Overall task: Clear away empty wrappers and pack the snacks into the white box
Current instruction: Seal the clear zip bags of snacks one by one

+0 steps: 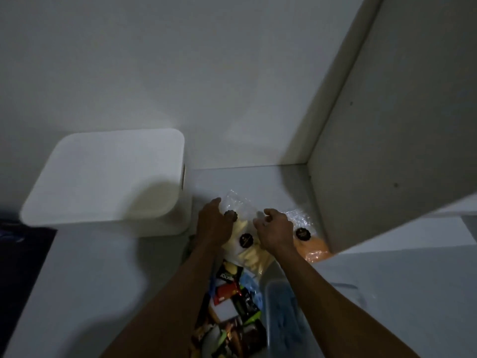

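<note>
The white box (108, 177) stands at the left on the white shelf, its lid shut. To its right lie clear plastic bags of pale yellow snacks (247, 250) with round black labels. My left hand (213, 223) grips the top of one clear bag near its black label. My right hand (273, 228) pinches the clear plastic at the top of the same pile. A clear bag of orange snacks (313, 248) lies to the right of my right hand. More snack packets (232, 301) in dark, red and green wrappers are piled between my forearms.
A clear lidded container (281, 316) with blue contents sits under my right forearm. A white side panel (387, 151) closes the shelf on the right, a white back wall (180, 73) behind. A dark object (15, 241) shows at the far left edge.
</note>
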`<state>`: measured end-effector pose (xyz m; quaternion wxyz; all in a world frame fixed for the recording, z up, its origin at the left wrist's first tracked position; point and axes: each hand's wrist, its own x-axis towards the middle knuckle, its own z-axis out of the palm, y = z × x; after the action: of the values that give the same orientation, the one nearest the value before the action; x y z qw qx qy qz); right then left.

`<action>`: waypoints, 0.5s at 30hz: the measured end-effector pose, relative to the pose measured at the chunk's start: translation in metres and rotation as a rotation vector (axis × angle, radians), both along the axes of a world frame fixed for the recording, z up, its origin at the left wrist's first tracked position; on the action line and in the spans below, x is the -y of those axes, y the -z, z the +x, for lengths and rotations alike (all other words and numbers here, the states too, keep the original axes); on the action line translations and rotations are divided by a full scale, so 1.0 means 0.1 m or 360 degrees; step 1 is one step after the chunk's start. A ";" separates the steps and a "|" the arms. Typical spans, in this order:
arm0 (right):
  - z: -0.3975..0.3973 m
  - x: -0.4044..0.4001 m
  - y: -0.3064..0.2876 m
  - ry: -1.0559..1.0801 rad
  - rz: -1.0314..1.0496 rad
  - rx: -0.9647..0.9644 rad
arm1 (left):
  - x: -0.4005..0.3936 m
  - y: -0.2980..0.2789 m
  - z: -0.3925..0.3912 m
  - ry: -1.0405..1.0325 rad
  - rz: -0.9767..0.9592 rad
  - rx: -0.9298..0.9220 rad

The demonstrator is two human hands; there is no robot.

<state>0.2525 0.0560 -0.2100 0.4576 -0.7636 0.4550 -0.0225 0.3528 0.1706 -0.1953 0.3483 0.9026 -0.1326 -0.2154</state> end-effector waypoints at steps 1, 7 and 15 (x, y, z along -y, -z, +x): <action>0.09 0.04 0.06 0.0027 0.0000 -0.0018 | 0.08 0.07 0.10 0.0023 0.0004 -0.0013; 0.41 0.21 0.34 0.0152 0.0103 -0.0096 | 0.39 0.41 0.47 0.0157 0.0141 -0.0046; 0.35 0.19 0.27 0.0496 0.0267 0.0229 | 0.37 0.34 0.50 -0.0018 -0.0012 -0.0009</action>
<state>0.2876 0.0374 -0.2369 0.5421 -0.6395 0.5341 -0.1095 0.4031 0.1338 -0.2295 0.3532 0.9015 -0.1274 -0.2155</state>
